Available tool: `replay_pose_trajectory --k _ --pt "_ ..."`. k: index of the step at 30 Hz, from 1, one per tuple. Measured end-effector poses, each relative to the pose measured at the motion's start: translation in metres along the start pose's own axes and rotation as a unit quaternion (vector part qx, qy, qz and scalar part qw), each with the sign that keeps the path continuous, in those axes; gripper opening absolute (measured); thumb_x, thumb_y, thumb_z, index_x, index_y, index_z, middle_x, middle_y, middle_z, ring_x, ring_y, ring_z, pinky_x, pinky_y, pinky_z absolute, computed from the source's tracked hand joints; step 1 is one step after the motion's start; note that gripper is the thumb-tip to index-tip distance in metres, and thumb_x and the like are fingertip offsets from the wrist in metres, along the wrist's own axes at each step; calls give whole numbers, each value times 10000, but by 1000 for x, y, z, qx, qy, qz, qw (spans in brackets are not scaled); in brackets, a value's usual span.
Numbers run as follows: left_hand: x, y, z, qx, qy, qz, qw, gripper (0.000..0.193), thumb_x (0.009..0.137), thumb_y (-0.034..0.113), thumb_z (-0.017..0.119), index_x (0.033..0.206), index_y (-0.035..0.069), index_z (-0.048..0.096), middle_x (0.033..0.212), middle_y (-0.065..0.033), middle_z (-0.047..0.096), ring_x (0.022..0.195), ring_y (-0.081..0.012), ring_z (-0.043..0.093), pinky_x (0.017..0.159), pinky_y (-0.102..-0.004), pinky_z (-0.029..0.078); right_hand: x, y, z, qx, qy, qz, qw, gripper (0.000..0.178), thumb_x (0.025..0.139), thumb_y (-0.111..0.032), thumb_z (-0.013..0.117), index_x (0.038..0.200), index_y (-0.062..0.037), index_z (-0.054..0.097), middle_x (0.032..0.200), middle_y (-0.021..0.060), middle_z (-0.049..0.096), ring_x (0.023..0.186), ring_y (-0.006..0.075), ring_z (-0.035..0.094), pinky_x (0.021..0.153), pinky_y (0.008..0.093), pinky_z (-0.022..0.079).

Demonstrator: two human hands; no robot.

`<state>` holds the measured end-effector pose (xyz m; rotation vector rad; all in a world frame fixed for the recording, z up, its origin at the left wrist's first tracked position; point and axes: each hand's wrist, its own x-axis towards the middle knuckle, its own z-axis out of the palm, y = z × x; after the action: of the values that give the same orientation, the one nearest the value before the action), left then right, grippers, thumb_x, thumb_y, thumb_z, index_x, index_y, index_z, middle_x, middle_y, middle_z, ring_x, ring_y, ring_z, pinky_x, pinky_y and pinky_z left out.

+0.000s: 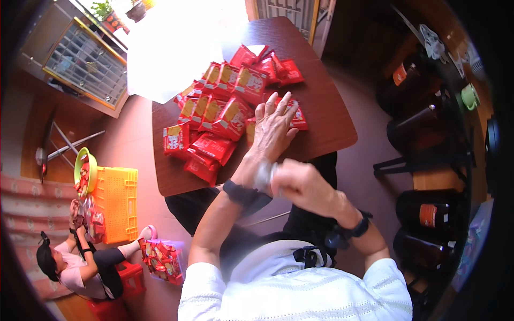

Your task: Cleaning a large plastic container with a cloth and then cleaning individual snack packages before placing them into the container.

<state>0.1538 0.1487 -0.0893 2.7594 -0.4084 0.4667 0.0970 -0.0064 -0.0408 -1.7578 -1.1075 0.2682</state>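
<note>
My left hand (pixel 274 123) lies palm down over the near right side of a pile of red snack packets (pixel 235 80), fingers stretched out, touching or just above a packet (pixel 300 116). My right hand (pixel 302 184) is curled beside my left wrist and blurred by motion. A greyish, smeared thing (pixel 263 174) shows between its fingers and that wrist; I cannot make out what it is or whether it is held. The packets, red with yellow and white printing, lie stacked and overlapping on the dark brown table (pixel 326 107). My left hand hides part of the pile.
At left a co-worker (pixel 80 267) sits on a red stool (pixel 128 275) near a yellow crate (pixel 120 203) and a green basin (pixel 91 160) of packets. A clear bag of red packets (pixel 163 259) stands on the floor. Dark chairs (pixel 423 128) line the right.
</note>
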Motion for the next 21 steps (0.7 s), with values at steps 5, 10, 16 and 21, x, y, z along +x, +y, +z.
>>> replay_pose_trajectory --k 5,10,16,21 --pt "-20 -6 -52 -236 82 -35 968 443 824 189 692 1235 73 575 1333 -155 516 1233 -369 457 1013 -471 371 -47 22 12 -71 -36 62 995 61 767 7 588 795 -45 603 757 112 604 765 294 588 682 372 491" --pt "-57 -40 -152 -604 119 -261 744 424 953 241 580 1297 12 488 1254 -171 559 1143 -243 577 950 -335 488 -83 26 -13 27 53 242 968 162 786 35 473 793 -20 625 753 111 638 737 211 614 696 309 495" --pt "-55 -188 -194 -721 241 -457 462 771 906 289 648 1429 -34 182 1353 -347 341 1198 -479 479 968 -488 506 -113 35 0 212 129 333 910 224 807 27 390 814 4 613 776 49 658 745 101 587 741 256 488" --pt "-43 -269 -154 -760 247 -380 466 813 903 360 638 1451 -11 165 1425 -330 287 1255 -526 391 993 -590 446 -113 31 11 223 103 327 913 219 834 -6 408 864 -16 624 790 51 653 767 112 600 740 262 490"
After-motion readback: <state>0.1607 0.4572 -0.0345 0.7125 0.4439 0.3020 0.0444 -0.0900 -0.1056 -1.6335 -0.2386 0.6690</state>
